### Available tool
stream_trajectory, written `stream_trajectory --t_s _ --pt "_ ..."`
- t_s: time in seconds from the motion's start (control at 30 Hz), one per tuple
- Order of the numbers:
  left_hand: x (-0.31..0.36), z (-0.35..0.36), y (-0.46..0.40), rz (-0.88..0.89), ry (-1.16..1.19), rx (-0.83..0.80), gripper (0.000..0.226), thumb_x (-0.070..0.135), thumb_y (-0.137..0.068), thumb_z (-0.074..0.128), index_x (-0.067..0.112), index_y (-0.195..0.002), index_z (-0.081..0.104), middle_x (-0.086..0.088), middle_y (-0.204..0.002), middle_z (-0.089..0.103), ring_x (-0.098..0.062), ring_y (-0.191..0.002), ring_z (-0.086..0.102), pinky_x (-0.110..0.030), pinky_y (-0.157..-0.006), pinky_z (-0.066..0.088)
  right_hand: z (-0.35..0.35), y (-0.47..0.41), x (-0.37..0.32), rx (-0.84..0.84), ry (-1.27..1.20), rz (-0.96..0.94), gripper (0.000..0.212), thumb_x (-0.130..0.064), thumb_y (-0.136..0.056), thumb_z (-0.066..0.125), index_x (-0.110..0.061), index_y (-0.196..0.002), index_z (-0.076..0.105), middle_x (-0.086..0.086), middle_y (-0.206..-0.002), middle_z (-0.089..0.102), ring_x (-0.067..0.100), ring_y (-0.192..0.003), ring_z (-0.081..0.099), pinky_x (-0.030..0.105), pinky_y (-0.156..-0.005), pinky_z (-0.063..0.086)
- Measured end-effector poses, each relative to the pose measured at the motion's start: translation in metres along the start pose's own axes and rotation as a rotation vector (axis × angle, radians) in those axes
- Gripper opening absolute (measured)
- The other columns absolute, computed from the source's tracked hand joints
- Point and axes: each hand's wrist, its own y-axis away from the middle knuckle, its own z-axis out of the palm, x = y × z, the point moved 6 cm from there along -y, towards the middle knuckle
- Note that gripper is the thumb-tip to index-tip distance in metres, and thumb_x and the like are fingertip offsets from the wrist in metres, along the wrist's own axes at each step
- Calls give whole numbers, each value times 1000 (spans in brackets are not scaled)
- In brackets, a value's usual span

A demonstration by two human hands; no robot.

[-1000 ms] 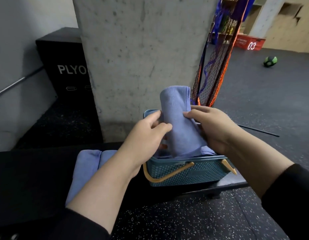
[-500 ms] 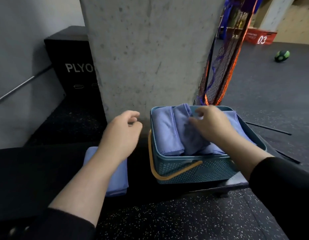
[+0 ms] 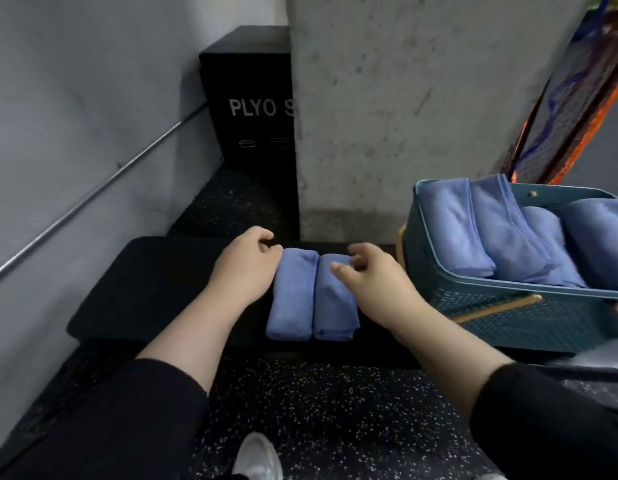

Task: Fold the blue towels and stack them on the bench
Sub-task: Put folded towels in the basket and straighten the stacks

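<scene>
**Dim, soft light with wide-angle bend**

The scene is dimly and evenly lit, with no hard glare. The concrete pillar (image 3: 404, 98) at twelve o'clock is the brightest surface. The black bench (image 3: 155, 289) swallows detail, and shadow pools around it at nine o'clock. Straight edges bow toward the frame's borders. The basket (image 3: 508, 306) at three o'clock smears with motion blur, as does the netting (image 3: 560, 109) at two o'clock.
</scene>
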Motion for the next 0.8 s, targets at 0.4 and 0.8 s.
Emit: stream_trajectory --t_s 0.4,0.8 --pt "-64 72 4 -345 149 -209 52 39 -97 63 7 -136 51 -9 -133 59 -24 -108 59 -33 -86 47 73 -29 71 -31 -281 498 50 -34 -79 84 -9 -112 56 10 -110 65 30 -100 65 46 -87 57" --pt "-8 35 -8 -327 791 -74 34 24 -87 76 3 -112 68 -16 -100 74 -29 -87 71 -42 -84 58 15 -6 -12 137 -556 78 43 -27 -82 77 -18 -120 61 -1 -105 72 17 -95 70 44 -89 59"
